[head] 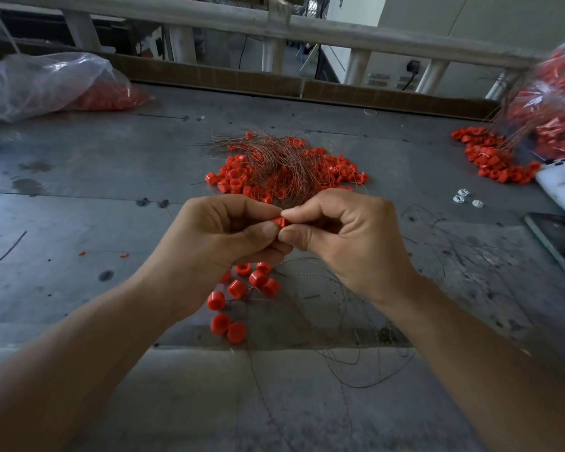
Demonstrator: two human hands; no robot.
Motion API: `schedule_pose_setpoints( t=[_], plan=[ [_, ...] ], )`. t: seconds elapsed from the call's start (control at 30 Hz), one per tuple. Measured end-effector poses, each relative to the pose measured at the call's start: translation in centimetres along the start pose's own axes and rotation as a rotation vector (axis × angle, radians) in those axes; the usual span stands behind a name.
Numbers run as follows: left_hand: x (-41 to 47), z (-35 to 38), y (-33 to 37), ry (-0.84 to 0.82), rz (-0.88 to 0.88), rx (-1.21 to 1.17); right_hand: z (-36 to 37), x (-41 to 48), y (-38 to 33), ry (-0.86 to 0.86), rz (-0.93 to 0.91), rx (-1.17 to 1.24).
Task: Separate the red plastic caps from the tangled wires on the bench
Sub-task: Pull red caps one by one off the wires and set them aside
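A: How are the 2 hands placed?

B: Both are raised over the grey metal bench, with their fingertips meeting. The left hand and the right hand have their fingers curled in. Each pinches the same small red plastic cap between thumb and forefinger, from opposite sides.

A: Is a wire attached to that cap?

B: I cannot tell; the fingers cover most of it.

A: Where are the other caps?

B: Just beyond the hands lies a heap of red plastic caps, with a tangled bunch of thin coppery wires across its top. Nearer the person, a scatter of loose red caps lies on the bench. Thin dark stray wires curl beside them to the right.

A: And at the edges?

B: At the far left lies a clear plastic bag holding red caps. At the far right is a second clear bag of red caps and wires, blurred, with a spill of red caps at its foot. Near the spill lie 3 small white pieces, a white object and a dark flat slab.
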State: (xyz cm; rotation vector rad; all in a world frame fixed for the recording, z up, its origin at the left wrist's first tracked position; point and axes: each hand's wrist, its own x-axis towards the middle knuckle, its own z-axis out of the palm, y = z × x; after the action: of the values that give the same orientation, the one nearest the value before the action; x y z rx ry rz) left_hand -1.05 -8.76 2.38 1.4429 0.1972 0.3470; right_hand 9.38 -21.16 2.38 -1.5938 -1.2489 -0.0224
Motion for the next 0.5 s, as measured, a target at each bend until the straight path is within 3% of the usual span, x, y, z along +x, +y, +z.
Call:
schedule_pose_setpoints(
  t=[0.5],
  plan=[
    [-0.14,-0.02,0.14,-0.037,-0.019,-0.016,0.10,0.09,0.61,-0.006,-0.038,0.109]
  ],
)
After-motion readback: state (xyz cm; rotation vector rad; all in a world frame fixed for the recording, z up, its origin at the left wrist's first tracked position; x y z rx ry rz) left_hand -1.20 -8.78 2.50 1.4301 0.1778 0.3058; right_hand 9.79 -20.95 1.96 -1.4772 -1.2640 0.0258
